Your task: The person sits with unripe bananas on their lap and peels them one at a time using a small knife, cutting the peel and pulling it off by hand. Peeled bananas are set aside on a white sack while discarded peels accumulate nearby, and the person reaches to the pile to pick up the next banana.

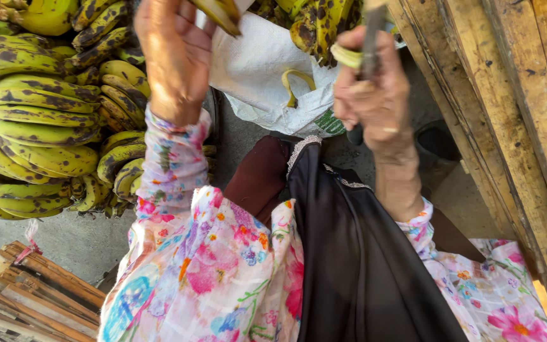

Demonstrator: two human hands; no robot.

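**Knife in one hand, banana in the other at a fruit stall**

Seen from above, a person in a flowered tunic (210, 272) and black scarf (362, 266) raises both hands over a white woven sack (254, 69), the landmark here. Just right of the sack, the right hand (375, 95) is closed in a full fist round a dark knife handle (370, 44), the blade running up out of frame; a pale cut stub of stem (347, 57) sits against the fingers. Above the sack's left edge, the left hand (175, 57) is curled shut on the end of a spotted banana (220, 12), only partly in view. The work appears to be at the cutting stage, fruit being parted from its bunch; the next stroke would call for a steady hold on the banana and the blade kept clear of the holding fingers.

The sack lies open-mouthed, a single curved yellow strip of peel or stem (292, 82) resting on its cloth; what lies deeper inside cannot be told. Far left of the sack, heaped bunches of speckled green-yellow bananas (39, 120) fill the ground; behind it hang more bunches (314, 25). Right of the sack runs a rough wooden frame (514, 114)
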